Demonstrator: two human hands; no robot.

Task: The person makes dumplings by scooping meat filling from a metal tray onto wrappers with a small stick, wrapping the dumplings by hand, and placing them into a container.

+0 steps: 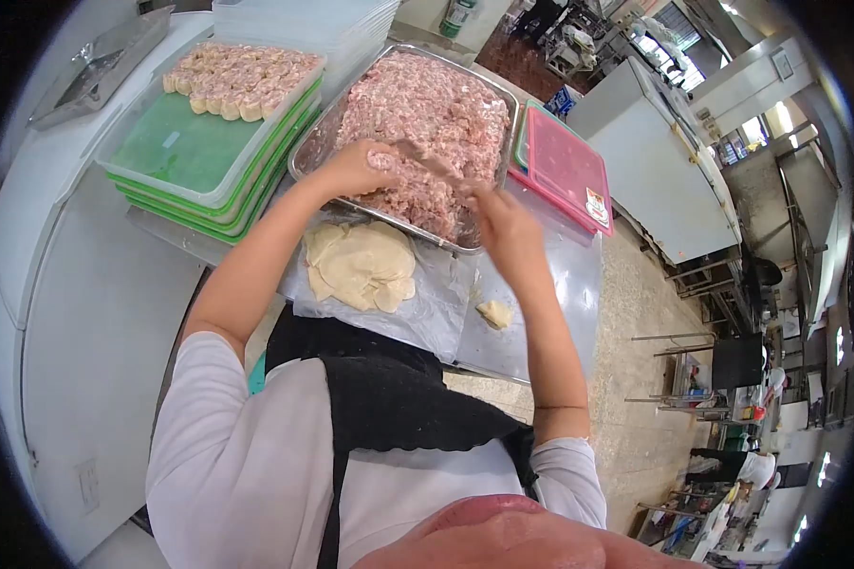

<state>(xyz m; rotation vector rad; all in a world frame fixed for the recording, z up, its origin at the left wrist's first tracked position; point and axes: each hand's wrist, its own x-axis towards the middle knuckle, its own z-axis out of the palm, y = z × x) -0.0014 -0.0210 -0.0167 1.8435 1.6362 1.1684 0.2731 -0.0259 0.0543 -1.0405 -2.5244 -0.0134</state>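
Note:
My left hand is closed around a small dumpling with pink meat showing at its top, over the near left part of the metal tray. My right hand grips a flat spatula, its blade smeared with meat and its tip close to the dumpling. Ground meat filling is heaped in the tray beneath both hands. A pile of round dough wrappers lies on a plastic sheet in front of the tray. To its right is a small folded piece of dough.
At left, stacked clear containers with green lids hold rows of dumplings on top. Pink lids lie right of the tray. Clear tubs are stacked behind. A white freezer stands beyond the table, and a person is far right.

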